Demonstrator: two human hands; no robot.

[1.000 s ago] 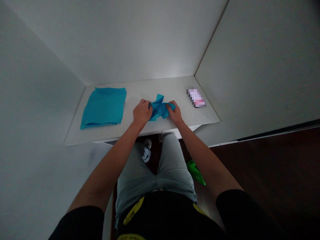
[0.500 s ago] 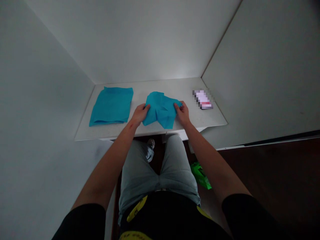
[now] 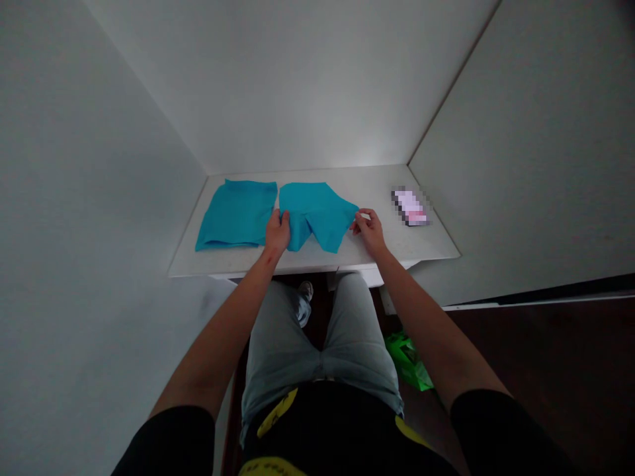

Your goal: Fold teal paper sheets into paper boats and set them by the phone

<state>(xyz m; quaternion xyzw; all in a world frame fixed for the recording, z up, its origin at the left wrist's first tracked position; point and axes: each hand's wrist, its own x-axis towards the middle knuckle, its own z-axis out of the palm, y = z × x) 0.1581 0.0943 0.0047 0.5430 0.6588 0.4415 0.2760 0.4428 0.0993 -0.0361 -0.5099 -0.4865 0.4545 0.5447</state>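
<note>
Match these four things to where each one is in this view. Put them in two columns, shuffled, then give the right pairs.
Things:
1. the left hand
2. the flat blue cloth
3. the blurred rectangular item
4. the crumpled green item

Places:
A. on the dark floor
B. holding the second blue cloth
C. left end of the white table
D. right end of the white table

Pairs: 1-B, 2-C, 3-D, 4-A

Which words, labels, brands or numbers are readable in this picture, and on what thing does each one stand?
No text can be read. The yellow print on the black top is too small and blurred. The pixelated object on the white table is blurred out. The blue cloth shows no print.
</note>
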